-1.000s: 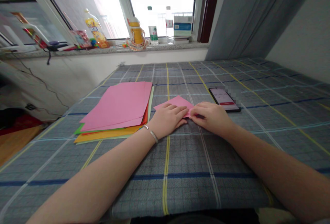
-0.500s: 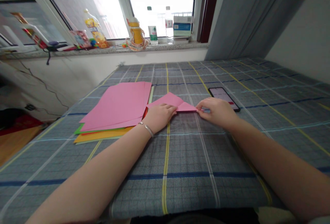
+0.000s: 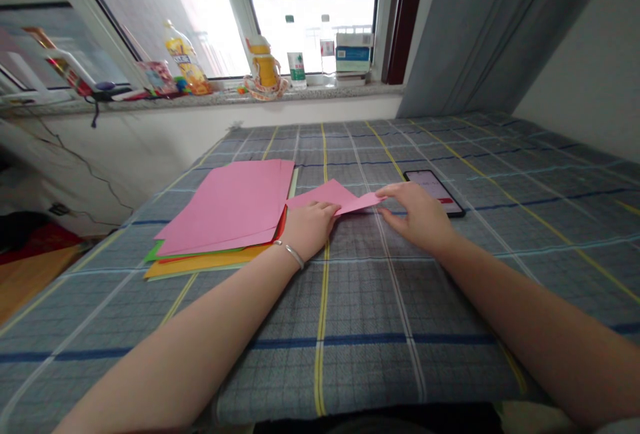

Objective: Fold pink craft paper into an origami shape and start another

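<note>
A folded piece of pink paper lies on the checked cloth in front of me, pointed at the back and at its right end. My left hand, with a silver bracelet at the wrist, holds the paper's near edge down, fingers close together on top. At the right, my right hand has its fingertips on the slightly raised narrow tip. Its thumb sits a little apart below the index finger. The parts of the paper under my left fingers are hidden.
Left of my left hand lies a stack of coloured sheets, pink on top. A phone with a lit screen lies beyond my right hand. The checked cloth covers the surface. On the windowsill stand a yellow cup, bottles and boxes.
The right end of the pink paper has risen and turned a little. My right thumb has moved away from the index finger. My left hand has shifted slightly.
</note>
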`<action>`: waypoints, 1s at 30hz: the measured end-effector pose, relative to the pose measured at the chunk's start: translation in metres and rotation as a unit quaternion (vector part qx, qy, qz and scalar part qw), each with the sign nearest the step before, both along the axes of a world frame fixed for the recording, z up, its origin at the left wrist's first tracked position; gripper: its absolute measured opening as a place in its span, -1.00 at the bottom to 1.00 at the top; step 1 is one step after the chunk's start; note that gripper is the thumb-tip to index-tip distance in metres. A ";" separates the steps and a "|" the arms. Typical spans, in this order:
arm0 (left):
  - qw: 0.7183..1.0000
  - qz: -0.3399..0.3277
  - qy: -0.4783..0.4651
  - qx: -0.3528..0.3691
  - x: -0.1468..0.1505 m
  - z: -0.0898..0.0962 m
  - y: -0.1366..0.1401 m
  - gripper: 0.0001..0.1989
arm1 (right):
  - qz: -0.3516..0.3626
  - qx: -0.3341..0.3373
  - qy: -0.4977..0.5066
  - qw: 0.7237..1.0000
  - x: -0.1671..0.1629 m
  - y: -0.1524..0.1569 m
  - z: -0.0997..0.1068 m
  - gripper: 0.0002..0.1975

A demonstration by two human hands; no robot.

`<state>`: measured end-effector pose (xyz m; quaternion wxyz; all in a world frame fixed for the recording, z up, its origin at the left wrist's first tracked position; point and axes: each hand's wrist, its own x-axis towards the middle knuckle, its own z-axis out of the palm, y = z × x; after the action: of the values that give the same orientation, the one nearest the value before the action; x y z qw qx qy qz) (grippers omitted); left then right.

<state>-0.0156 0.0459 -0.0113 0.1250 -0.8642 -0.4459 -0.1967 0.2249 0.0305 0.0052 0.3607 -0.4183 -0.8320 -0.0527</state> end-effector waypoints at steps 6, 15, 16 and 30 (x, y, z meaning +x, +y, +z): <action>0.955 0.004 -0.276 -0.108 0.000 0.011 0.002 -0.62 | -0.029 -0.072 0.167 0.983 0.002 0.011 -0.019 -0.28; 0.679 -0.099 -0.611 -0.395 0.022 0.007 -0.003 -0.53 | 0.093 -0.261 0.338 0.900 -0.004 0.023 -0.033 -0.35; 0.662 -0.094 -0.620 -0.410 0.023 0.008 -0.005 -0.54 | 0.111 -0.288 0.359 0.881 -0.005 0.023 -0.032 -0.39; 0.643 0.000 -0.648 -0.408 0.019 0.004 -0.002 -0.71 | 0.031 -0.443 0.356 0.822 0.005 0.015 -0.019 -0.72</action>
<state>0.0031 0.0441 -0.0072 -0.5610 -0.4792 -0.4478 -0.5051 0.2297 0.0454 -0.0136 0.4093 -0.4969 -0.5915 0.4855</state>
